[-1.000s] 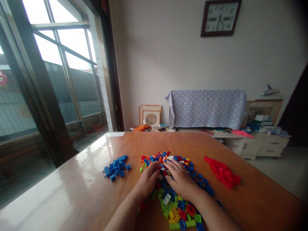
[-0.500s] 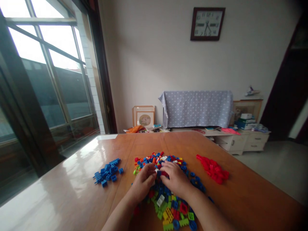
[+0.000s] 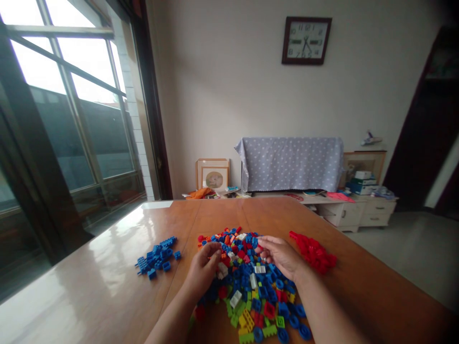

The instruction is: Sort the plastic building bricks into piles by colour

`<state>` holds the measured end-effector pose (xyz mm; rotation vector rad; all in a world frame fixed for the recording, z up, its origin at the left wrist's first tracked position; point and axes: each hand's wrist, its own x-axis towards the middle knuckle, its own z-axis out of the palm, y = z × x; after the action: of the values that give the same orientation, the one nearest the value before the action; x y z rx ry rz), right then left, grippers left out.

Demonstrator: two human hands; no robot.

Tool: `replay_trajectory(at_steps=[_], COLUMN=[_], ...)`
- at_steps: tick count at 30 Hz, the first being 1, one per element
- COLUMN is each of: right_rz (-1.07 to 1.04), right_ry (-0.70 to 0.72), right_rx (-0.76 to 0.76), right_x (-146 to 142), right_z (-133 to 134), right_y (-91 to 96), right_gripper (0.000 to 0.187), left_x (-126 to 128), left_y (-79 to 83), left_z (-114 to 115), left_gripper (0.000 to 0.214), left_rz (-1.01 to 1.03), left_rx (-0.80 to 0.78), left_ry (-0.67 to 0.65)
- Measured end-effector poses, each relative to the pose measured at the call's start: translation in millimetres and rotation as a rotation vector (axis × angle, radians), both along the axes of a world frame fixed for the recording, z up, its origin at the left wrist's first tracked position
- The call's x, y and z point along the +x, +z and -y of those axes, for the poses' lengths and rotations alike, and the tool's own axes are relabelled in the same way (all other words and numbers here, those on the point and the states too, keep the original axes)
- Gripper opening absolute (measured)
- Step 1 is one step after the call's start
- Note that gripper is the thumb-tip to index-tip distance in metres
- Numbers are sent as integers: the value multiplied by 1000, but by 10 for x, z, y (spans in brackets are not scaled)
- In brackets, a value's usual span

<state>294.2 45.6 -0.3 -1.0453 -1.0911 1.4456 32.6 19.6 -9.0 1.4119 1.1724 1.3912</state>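
A large mixed heap of toy building bricks (image 3: 247, 277) in blue, red, green, yellow, white and orange spreads across the middle of the wooden table (image 3: 125, 286). At the heap's left edge is my left hand (image 3: 202, 267), its fingers loosely curved, thumb apart, and no brick visible in it. My right hand (image 3: 283, 257) hovers over the heap's right side, thumb and fingers pinched together. Between its fingertips shows a small red brick (image 3: 260, 246), partly covered by the fingers. White bricks (image 3: 259, 269) lie among the blue ones between my hands.
To the left sits a separate group of blue bricks (image 3: 158, 257). A pile of red bricks (image 3: 314, 252) lies on the right, close to my right forearm. Beyond the table stands a white cabinet (image 3: 353, 215), with a cloth-covered object (image 3: 292, 165) on it. Windows line the left.
My hands have moved apart. The right went rightward off the heap's middle and now pinches a red brick; the left shifted slightly left. More of the heap is uncovered, and the view has shifted a little.
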Motion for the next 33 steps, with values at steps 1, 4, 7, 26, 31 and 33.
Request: replay_trajectory(at_steps=[1, 4, 7, 26, 31, 33], right_rz=[3, -86, -303, -394, 173, 367], right_ry=[0, -98, -294, -356, -103, 40], right_rx=[5, -3, -90, -56, 325, 512], right_x=[4, 50, 186, 111, -457, -653], right_z=[-7, -74, -199, -77, 400, 589], right_y=[-9, -32, -65, 32, 236, 313], right_gripper=[31, 28, 23, 22, 37, 36], left_x=[-8, -32, -54, -214, -442, -526], left_y=[2, 4, -2, 134, 137, 106], left_z=[0, -4, -15, -42, -100, -140], left_gripper=[39, 36, 34, 45, 47, 46], left_rz=[-10, -26, -42, 39, 219, 310], left_rx=[7, 26, 43, 13, -51, -80], left_ry=[9, 39, 74, 234, 345, 406])
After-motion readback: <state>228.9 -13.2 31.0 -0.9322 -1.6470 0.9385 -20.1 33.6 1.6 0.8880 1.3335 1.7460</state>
